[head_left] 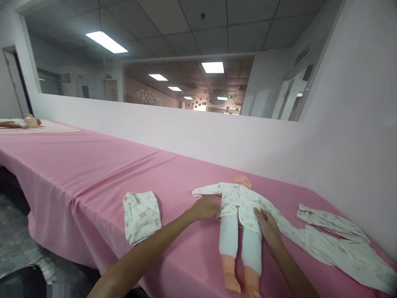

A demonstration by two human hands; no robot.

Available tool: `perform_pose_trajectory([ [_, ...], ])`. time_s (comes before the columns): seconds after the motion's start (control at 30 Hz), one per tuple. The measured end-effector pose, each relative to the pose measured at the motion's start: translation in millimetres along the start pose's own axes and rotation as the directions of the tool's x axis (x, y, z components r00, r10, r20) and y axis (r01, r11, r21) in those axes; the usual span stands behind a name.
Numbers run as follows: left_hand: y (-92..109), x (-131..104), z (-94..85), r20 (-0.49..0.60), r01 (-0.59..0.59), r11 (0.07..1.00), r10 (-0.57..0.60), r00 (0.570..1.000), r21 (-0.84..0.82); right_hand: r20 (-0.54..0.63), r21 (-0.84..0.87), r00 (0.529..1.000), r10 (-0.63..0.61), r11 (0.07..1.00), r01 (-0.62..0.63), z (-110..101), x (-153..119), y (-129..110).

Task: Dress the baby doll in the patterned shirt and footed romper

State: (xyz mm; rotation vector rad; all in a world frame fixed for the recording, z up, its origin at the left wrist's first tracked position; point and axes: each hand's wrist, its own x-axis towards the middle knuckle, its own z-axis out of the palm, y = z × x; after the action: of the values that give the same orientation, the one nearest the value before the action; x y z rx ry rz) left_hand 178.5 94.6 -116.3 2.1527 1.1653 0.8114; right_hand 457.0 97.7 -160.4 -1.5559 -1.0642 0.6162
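A baby doll lies on its back on the pink tablecloth, feet towards me. It wears white trousers and a white printed baby jacket, whose front edges meet near the middle of the chest. My left hand is closed at the jacket's side edge below one sleeve, its fingertips partly hidden by the cloth. On the other side, my right hand pinches the jacket's edge near the hem with thumb and fingers. The sleeve on that side stretches out towards more printed clothing.
A folded printed garment lies to the left. Loose baby clothes are spread at the right edge. The pink tablecloth runs along a white wall with a window. Another doll lies at the far left end. A black chair stands lower left.
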Motion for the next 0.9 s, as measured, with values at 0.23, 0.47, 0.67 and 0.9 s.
perform_pose_trajectory([
  [0.23,-60.3,-163.8,-67.5,-0.236,0.198,0.843,-0.087,0.968,0.5,-0.044,-0.013,0.999,-0.032,0.999,0.031,6.2,0.8,1.9],
  [0.47,-80.5,-200.9,-81.1,-0.419,0.33,0.877,-0.169,0.892,0.348,-0.13,-0.132,0.979,-0.155,0.982,0.137,9.3,-10.1,-12.7],
  [0.67,-14.5,-165.6,-75.6,-0.421,0.109,0.732,-0.499,0.757,-0.672,0.191,-0.114,0.872,-0.451,0.872,0.476,14.8,-112.9,-80.9],
  [0.9,71.5,-141.4,-60.1,-0.189,-0.213,-0.017,-0.395,0.899,-0.977,0.727,0.005,0.542,-0.422,0.792,0.61,30.6,-209.8,-121.7],
])
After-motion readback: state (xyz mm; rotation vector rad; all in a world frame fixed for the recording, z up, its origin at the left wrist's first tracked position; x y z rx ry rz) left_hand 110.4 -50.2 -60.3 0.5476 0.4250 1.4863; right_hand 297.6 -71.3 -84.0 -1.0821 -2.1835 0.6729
